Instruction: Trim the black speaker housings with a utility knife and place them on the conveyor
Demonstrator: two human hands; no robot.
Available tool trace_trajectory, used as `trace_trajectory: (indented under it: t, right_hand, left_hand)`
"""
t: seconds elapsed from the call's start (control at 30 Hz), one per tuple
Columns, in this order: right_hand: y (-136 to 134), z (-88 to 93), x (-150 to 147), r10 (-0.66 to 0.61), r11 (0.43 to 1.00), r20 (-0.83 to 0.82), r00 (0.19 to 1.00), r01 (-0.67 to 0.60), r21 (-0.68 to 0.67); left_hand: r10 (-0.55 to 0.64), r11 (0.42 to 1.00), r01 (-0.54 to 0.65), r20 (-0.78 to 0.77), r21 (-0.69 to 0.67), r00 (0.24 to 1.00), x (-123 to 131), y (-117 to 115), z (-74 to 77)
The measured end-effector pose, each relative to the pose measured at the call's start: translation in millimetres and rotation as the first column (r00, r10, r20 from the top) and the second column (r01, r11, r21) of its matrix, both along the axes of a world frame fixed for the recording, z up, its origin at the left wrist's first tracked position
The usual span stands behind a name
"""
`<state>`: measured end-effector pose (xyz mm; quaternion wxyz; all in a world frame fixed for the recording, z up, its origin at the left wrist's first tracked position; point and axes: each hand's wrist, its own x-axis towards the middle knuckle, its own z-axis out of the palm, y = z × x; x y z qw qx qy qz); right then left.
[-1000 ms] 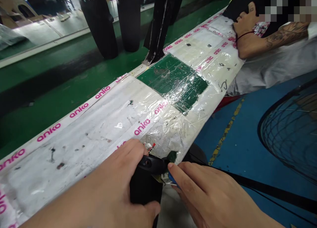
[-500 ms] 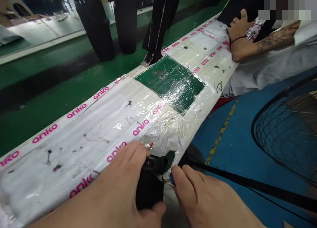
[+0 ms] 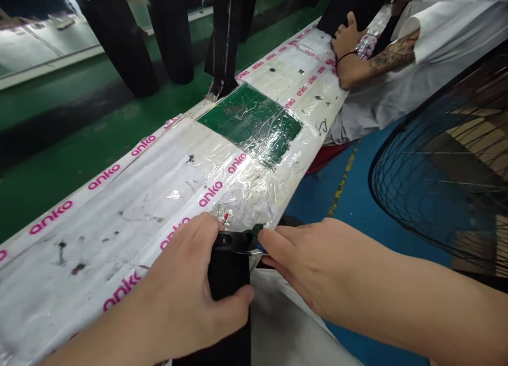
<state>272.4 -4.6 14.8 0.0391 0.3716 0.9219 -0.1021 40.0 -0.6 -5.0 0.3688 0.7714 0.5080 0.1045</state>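
Observation:
My left hand [image 3: 206, 281] is wrapped round a black tubular part [image 3: 228, 276] at the near edge of the white covered bench [image 3: 130, 217]. The part has a black rim [image 3: 232, 241] at its top end. My right hand [image 3: 289, 255] is closed beside that rim, its fingertips pinching a small tool that shows a bit of blue and a thin metal edge; most of it is hidden in the fingers. The metal edge lies against or very near the rim. Just beyond the left fingers, a small red-tipped thing [image 3: 226, 216] lies on the bench.
A green patch [image 3: 254, 122] shows in the bench cover. Farther along, a person's tattooed arm [image 3: 392, 53] rests on the bench, the hand at a black piece. A large fan cage [image 3: 436, 186] stands on the right. Black tubular pieces [image 3: 170, 37] hang or stand beyond the bench.
My right hand has come up and left, from below the bench edge to the black rim. The view has shifted, so the bench and the other person appear farther left.

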Motion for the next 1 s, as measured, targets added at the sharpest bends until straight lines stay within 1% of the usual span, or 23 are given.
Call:
trace_trajectory:
  t: [0.1,0.17,0.23,0.3,0.4,0.57,0.77,1.0]
  right_hand:
    - [-8,-9.0,3,-0.046,0.985,-0.168,0.985,0.073,0.159]
    - [-15,-17.8,2,-0.047,0.976,-0.208,0.977,0.089,0.198]
    - [-19,-25.9,-1,-0.041,0.979,-0.219,0.975,0.083,0.186]
    - [-22,-32.2,-4,-0.046,0.987,-0.211,0.976,0.077,0.141]
    - [-22,-37.3,-8,-0.064,0.989,-0.216,0.974,0.091,0.118]
    - [-20,-36.4,-9,-0.07,0.99,-0.26,0.963,0.098,0.099]
    - [-21,-37.0,-9,-0.088,0.991,-0.242,0.966,0.109,0.076]
    - [-20,-35.4,-8,-0.074,0.992,-0.232,0.97,0.096,0.087]
  left_hand:
    - [0.007,0.999,-0.005,0.049,-0.038,0.999,0,0,0.7]
    - [0.015,0.999,-0.012,0.058,-0.052,0.998,0,0,1.1]
    - [0.019,0.998,-0.016,0.057,-0.062,0.998,0,0,1.4]
    - [0.017,0.998,-0.015,0.046,-0.061,0.999,0,0,1.3]
    - [0.029,0.999,-0.028,0.038,-0.04,0.999,0,0,0.4]
    - [0.03,0.999,-0.027,0.078,-0.041,0.997,1,2,-0.8]
    - [0.053,0.997,-0.049,0.071,-0.056,0.996,0,-1,-2.3]
    - [0.053,0.997,-0.048,0.095,-0.053,0.994,1,0,-3.2]
